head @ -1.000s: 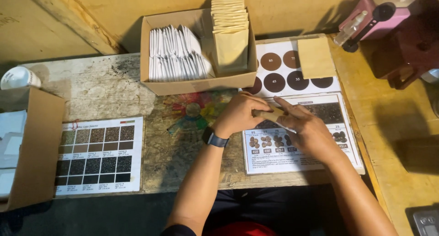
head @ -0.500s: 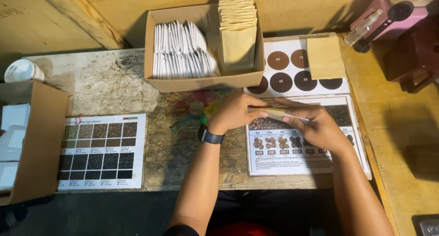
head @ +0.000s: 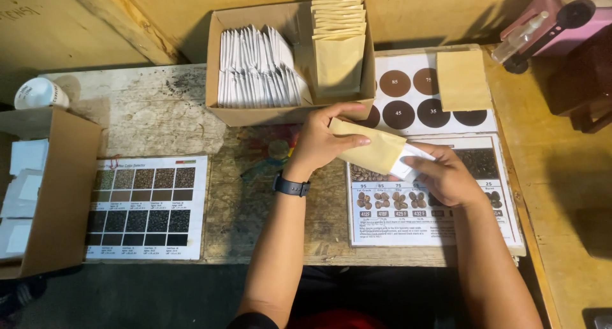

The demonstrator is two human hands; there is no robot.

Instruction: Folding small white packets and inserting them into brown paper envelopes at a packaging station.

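Head view: the left hand (head: 322, 141) now grips a flat tan paper envelope (head: 373, 150), lifted higher over the printed bean chart (head: 433, 220) than a second ago, while the right hand (head: 446, 176) pinches a white packet (head: 408, 166) at its mouth.

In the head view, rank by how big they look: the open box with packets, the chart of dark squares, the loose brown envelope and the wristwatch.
1. Box
2. Chart, close to the box
3. Envelope
4. Watch
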